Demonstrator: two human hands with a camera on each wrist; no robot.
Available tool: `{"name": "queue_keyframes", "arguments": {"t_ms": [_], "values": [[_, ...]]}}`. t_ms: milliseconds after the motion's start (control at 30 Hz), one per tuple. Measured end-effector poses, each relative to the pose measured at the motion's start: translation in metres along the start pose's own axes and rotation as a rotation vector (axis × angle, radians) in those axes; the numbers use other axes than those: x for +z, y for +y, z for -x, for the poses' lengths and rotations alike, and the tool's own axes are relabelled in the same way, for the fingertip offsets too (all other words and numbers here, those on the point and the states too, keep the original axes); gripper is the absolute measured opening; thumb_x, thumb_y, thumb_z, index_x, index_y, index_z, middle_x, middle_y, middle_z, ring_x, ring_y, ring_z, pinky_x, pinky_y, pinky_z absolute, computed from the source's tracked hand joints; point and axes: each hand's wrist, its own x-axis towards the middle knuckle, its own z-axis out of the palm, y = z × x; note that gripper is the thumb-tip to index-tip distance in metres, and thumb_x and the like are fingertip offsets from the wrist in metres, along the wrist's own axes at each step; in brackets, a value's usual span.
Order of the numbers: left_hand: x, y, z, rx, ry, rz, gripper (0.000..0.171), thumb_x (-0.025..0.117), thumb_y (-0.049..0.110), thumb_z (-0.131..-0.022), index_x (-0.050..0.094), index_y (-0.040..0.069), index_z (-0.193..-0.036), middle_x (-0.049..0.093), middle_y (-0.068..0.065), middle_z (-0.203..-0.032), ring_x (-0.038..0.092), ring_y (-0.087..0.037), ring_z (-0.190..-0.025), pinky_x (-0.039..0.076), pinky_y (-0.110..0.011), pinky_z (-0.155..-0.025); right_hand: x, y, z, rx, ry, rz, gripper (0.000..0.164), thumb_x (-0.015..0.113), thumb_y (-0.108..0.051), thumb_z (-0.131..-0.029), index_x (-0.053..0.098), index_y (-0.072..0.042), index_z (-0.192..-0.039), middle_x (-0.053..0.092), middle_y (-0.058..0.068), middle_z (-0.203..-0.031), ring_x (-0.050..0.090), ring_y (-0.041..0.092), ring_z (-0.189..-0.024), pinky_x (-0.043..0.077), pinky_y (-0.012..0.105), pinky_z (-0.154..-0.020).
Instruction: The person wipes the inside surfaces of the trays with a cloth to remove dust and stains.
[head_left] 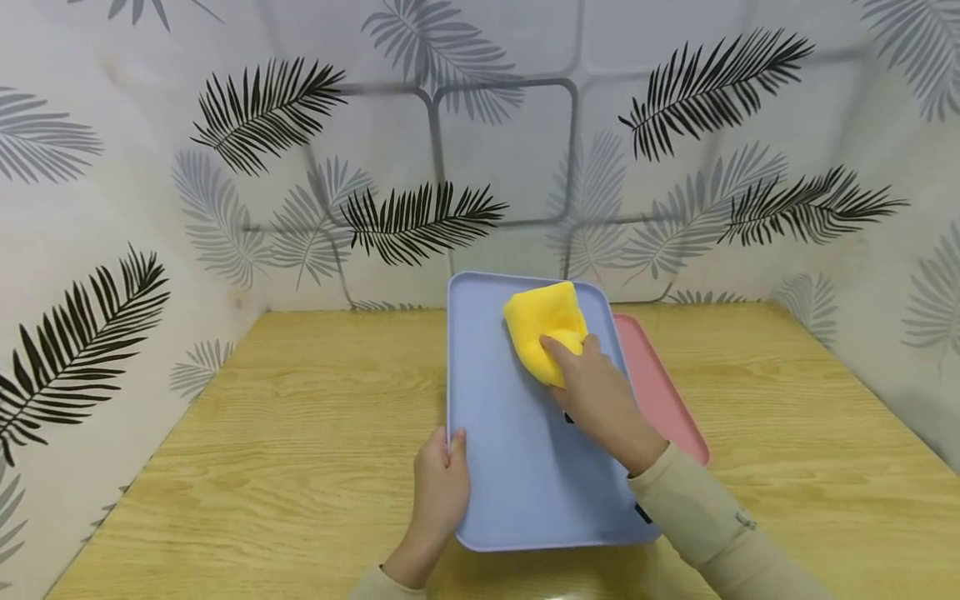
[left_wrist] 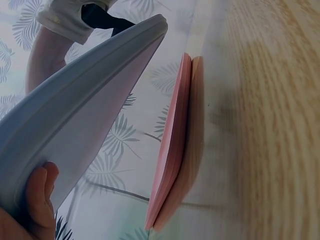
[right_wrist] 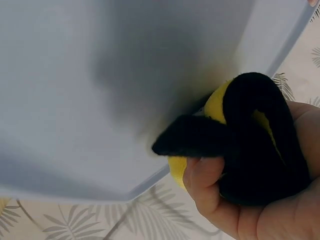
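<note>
- Left hand [head_left: 441, 483]: grips the near part of the tray's left rim, thumb on the upper face, fingers curled against the underside.
- Blue tray [head_left: 510, 450]: shallow, rimmed, held tilted and raised off the table, just right of the left hand and beneath the right. Likely light and stiff, probably plastic; smooth face, apt to slip or swing if held by one edge alone. Best hold: the raised rim, midway along a long side, fingers spread below.
- Right hand [head_left: 600, 396]: grips a bunched cloth, fingers curled round it, over the tray's far right part.
- Yellow cloth [head_left: 543, 325]: in the right hand, spreading ahead and left of its fingertips, against the tray's face. Black fabric in the palm, seemingly its reverse. Likely soft, light, unbreakable; best held bunched, with a flat pad left beyond the fingers.
- Pink tray [head_left: 663, 400]: rimmed, on the table, to the right of the right hand, partly hidden by the blue tray. Likely stiff and light as well.
- Table [head_left: 322, 433]: wood-grain top, below both hands.
- Leaf-patterned backdrop [head_left: 510, 150]: beyond both hands.
</note>
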Motion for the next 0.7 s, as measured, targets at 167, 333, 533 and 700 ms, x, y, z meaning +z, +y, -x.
{"name": "queue_keyframes", "arguments": {"t_ms": [167, 333, 533, 700], "values": [[-0.004, -0.001, -0.001, 0.003, 0.012, -0.013, 0.015, 0.044, -0.002, -0.090, 0.056, -0.011, -0.086, 0.039, -0.002, -0.058, 0.038, -0.012, -0.051, 0.036, -0.024, -0.044, 0.000, 0.008, 0.002, 0.020, -0.005, 0.002, 0.050, 0.069, -0.004, -0.075, 0.051, -0.005, -0.122, 0.045, 0.028, -0.095, 0.047, 0.030, -0.061, 0.043, 0.038, -0.049], [-0.006, -0.001, -0.003, -0.003, 0.013, -0.014, 0.016, 0.044, -0.002, -0.091, 0.055, -0.011, -0.086, 0.039, -0.002, -0.057, 0.038, -0.012, -0.051, 0.035, -0.024, -0.043, -0.001, 0.017, 0.003, 0.049, 0.000, 0.026, 0.049, 0.067, -0.003, -0.075, 0.051, -0.004, -0.122, 0.046, 0.028, -0.094, 0.044, 0.030, -0.059, 0.041, 0.039, -0.047], [-0.007, -0.002, -0.004, -0.009, 0.026, -0.012, 0.015, 0.044, -0.002, -0.090, 0.056, -0.011, -0.087, 0.044, -0.005, -0.059, 0.042, -0.013, -0.052, 0.038, -0.025, -0.045, -0.002, 0.029, 0.003, 0.024, 0.039, 0.069, 0.047, 0.064, 0.002, -0.072, 0.052, 0.001, -0.118, 0.048, 0.027, -0.084, 0.044, 0.032, -0.062, 0.040, 0.040, -0.047], [-0.008, 0.000, -0.004, 0.003, 0.033, -0.015, 0.015, 0.044, -0.002, -0.090, 0.056, -0.011, -0.087, 0.042, -0.004, -0.058, 0.040, -0.013, -0.052, 0.037, -0.025, -0.044, -0.003, 0.036, 0.002, 0.049, 0.051, 0.112, 0.046, 0.062, 0.006, -0.070, 0.054, 0.002, -0.115, 0.048, 0.026, -0.079, 0.045, 0.035, -0.068, 0.041, 0.043, -0.050]]}}
